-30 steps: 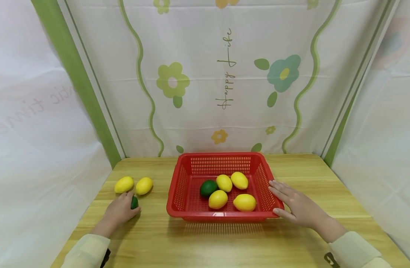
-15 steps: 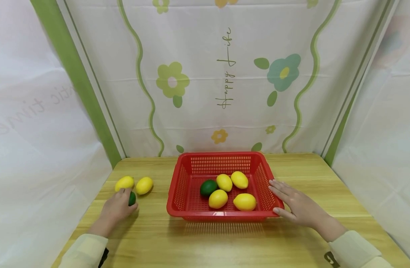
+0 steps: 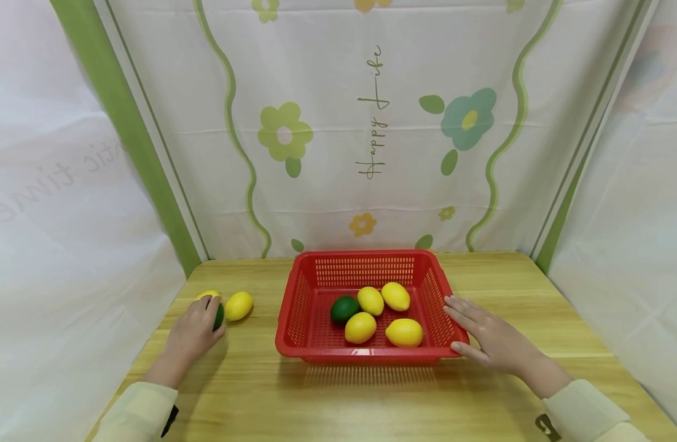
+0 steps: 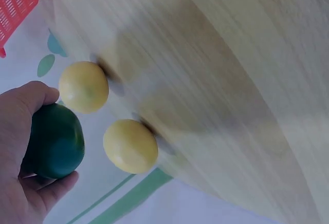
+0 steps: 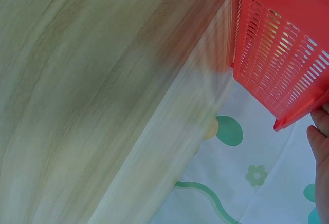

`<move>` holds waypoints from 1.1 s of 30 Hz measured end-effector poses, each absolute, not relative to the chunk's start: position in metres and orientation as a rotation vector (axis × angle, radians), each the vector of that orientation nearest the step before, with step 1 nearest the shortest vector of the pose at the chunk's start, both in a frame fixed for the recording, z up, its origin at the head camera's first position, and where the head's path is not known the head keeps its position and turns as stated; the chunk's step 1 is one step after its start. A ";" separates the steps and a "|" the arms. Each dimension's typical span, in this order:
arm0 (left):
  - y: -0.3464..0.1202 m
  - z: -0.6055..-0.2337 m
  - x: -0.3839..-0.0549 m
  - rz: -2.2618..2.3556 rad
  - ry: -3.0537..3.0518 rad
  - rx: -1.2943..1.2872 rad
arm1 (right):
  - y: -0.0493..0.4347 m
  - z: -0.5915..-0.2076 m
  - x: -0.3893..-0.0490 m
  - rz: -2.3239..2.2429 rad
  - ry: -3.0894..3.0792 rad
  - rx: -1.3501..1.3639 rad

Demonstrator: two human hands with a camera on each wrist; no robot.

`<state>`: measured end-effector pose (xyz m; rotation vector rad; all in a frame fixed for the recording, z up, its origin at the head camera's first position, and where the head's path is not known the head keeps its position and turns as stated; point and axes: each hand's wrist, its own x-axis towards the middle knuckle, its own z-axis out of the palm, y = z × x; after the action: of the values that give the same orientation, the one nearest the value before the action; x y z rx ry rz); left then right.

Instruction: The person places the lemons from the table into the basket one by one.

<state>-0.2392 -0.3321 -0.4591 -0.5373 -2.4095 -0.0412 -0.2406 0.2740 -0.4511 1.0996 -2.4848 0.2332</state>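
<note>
My left hand (image 3: 191,334) grips a dark green lime (image 4: 55,141) between thumb and fingers at the left of the table. The lime is mostly hidden by the hand in the head view. Just beyond the fingers lie two yellow lemons; the left lemon (image 3: 210,295) is partly covered by the hand, while the right lemon (image 3: 239,306) shows fully. In the middle stands a red plastic basket (image 3: 366,354) holding several lemons (image 3: 403,333) and one dark green lime (image 3: 344,309). My right hand (image 3: 490,337) rests with straight fingers on the basket's right rim.
A wooden table (image 3: 371,405) carries everything. A white patterned curtain (image 3: 338,184) hangs behind the far edge, and white sheets (image 3: 62,245) close in the left and right sides.
My left hand, with the lime in its grip, has shifted slightly left and then farther away, covering more of the left lemon. The right hand and the basket have stayed put.
</note>
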 end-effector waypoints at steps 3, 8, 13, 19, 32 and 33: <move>-0.333 -0.457 -0.242 0.012 -2.353 -0.588 | 0.274 -0.451 -0.241 0.234 -2.481 1.107; -0.333 -0.452 -0.245 0.055 -2.295 -0.661 | 0.273 -0.450 -0.240 0.221 -2.486 1.097; -0.332 -0.448 -0.249 0.092 -2.228 -0.713 | 0.273 -0.449 -0.240 0.221 -2.489 1.101; -0.331 -0.443 -0.250 0.141 -2.186 -0.743 | 0.274 -0.449 -0.241 0.222 -2.488 1.106; -0.319 -0.434 -0.257 0.165 -1.966 -0.859 | 0.274 -0.449 -0.241 0.233 -2.490 1.108; -0.318 -0.433 -0.257 0.167 -1.954 -0.861 | 0.274 -0.449 -0.241 0.235 -2.491 1.109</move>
<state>-0.2575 -0.3177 -0.4333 -0.8613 -1.9540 0.1672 -0.2408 0.2736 -0.4493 1.1087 -2.4906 0.2348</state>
